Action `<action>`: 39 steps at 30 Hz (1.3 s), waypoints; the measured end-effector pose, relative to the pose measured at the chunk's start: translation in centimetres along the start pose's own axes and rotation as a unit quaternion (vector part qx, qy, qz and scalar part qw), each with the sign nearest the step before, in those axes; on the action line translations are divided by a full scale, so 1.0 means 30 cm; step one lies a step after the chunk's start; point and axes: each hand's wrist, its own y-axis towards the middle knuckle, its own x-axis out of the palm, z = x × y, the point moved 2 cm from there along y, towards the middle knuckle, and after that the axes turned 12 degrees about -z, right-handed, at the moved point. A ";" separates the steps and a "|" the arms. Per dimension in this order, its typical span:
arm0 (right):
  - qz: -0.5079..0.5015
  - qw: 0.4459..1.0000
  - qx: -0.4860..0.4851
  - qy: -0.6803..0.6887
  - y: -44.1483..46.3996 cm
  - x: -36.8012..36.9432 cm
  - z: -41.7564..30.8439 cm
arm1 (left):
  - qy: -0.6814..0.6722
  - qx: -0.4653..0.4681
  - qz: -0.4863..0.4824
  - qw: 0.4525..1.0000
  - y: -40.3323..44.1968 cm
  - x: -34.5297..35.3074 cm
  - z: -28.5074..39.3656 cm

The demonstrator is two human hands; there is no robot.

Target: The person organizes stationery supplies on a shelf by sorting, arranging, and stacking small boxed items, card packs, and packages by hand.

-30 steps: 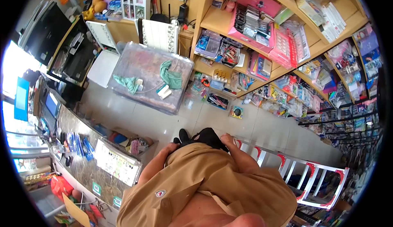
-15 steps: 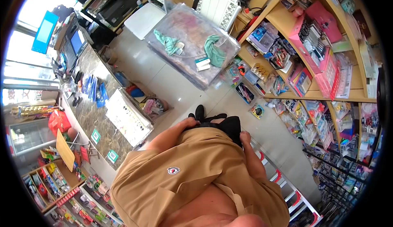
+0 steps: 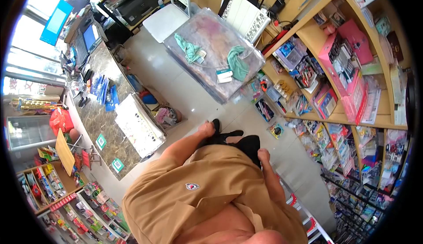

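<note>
My left hand is out in front of the brown shirt, above a black shoe, with its fingers curled; whatever may be inside them is too small to make out. Beside my black-clad leg, my right hand hangs with curled fingers, and nothing shows clearly in it. Ahead stands a plastic-covered table bearing two green cloths and a small white and green box. Neither hand touches the table.
A marble counter with papers and a laptop runs along the left. Wooden shelves full of goods stand on the right. A ladder lies at lower right. A small container is on the floor.
The view has swung to the right, then settled. My left hand has moved forward, away from the waist. My right hand stays by the leg.
</note>
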 end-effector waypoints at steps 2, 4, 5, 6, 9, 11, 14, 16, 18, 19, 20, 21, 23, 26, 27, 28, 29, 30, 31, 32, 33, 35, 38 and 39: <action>0.038 0.998 -0.009 0.045 -0.051 0.008 0.007 | -0.022 0.047 0.231 0.972 0.046 -0.112 0.039; 0.085 0.991 -0.060 0.087 0.004 0.095 0.105 | 0.058 0.129 0.315 0.939 0.065 -0.315 0.131; 0.042 0.996 -0.073 0.036 -0.028 0.076 0.102 | 0.115 0.148 0.318 0.930 0.072 -0.414 0.185; 0.053 0.994 -0.074 0.060 -0.048 0.084 0.114 | 0.139 0.141 0.312 0.929 0.109 -0.482 0.218; 0.077 0.990 -0.040 0.109 -0.017 0.179 0.230 | 0.220 0.136 0.318 0.912 0.210 -0.595 0.286; 0.015 0.995 -0.006 0.103 -0.081 0.156 0.227 | 0.182 0.139 0.344 0.911 0.300 -0.580 0.297; 0.022 0.990 -0.014 0.136 -0.080 0.143 0.214 | 0.034 0.175 0.398 0.900 0.227 -0.521 0.349; 0.125 0.991 -0.051 0.023 -0.083 0.059 0.068 | -0.105 0.207 0.413 0.881 0.083 -0.459 0.398; 0.037 0.958 -0.119 0.259 0.014 0.033 -0.056 | -0.160 0.207 0.398 0.879 -0.035 -0.341 0.413; -0.031 0.907 -0.146 0.394 -0.027 -0.018 -0.201 | -0.166 0.207 0.383 0.885 -0.082 -0.286 0.415; -0.101 0.832 -0.167 0.520 -0.128 -0.112 -0.384 | -0.166 0.201 0.384 0.886 -0.127 -0.223 0.414; -0.165 0.782 -0.184 0.572 -0.169 -0.178 -0.522 | -0.196 0.207 0.381 0.880 -0.167 -0.164 0.413; -0.221 0.750 -0.214 0.586 -0.173 -0.204 -0.682 | -0.227 0.207 0.382 0.872 -0.256 -0.122 0.409; -0.211 0.805 -0.218 0.509 -0.094 -0.204 -0.780 | -0.316 0.161 0.361 0.863 -0.356 -0.126 0.358; -0.232 0.798 -0.215 0.514 -0.111 -0.214 -0.818 | -0.329 0.168 0.379 0.848 -0.366 -0.134 0.326; -0.251 0.790 -0.213 0.517 -0.142 -0.238 -0.868 | -0.342 0.178 0.398 0.832 -0.396 -0.158 0.300; -0.260 0.787 -0.201 0.521 -0.165 -0.243 -0.907 | -0.355 0.185 0.407 0.821 -0.431 -0.169 0.284; -0.273 0.789 -0.207 0.511 -0.171 -0.242 -0.932 | -0.358 0.175 0.420 0.815 -0.457 -0.167 0.269; -0.275 0.796 -0.219 0.493 -0.171 -0.246 -0.959 | -0.361 0.219 0.446 0.789 -0.479 -0.171 0.260; -0.277 0.803 -0.232 0.475 -0.176 -0.244 -0.985 | -0.362 0.262 0.471 0.761 -0.504 -0.172 0.248; -0.263 0.806 -0.279 0.451 -0.225 -0.250 -1.035 | -0.310 0.225 0.466 0.798 -0.537 -0.181 0.237; -0.287 0.813 -0.296 0.411 -0.235 -0.229 -1.087 | -0.377 0.290 0.463 0.747 -0.604 -0.194 0.226; -0.278 0.838 -0.345 0.317 -0.253 -0.193 -1.156 | -0.489 0.356 0.433 0.668 -0.653 -0.224 0.190; -0.312 0.823 -0.350 0.322 -0.281 -0.184 -1.178 | -0.537 0.296 0.470 0.635 -0.637 -0.232 0.163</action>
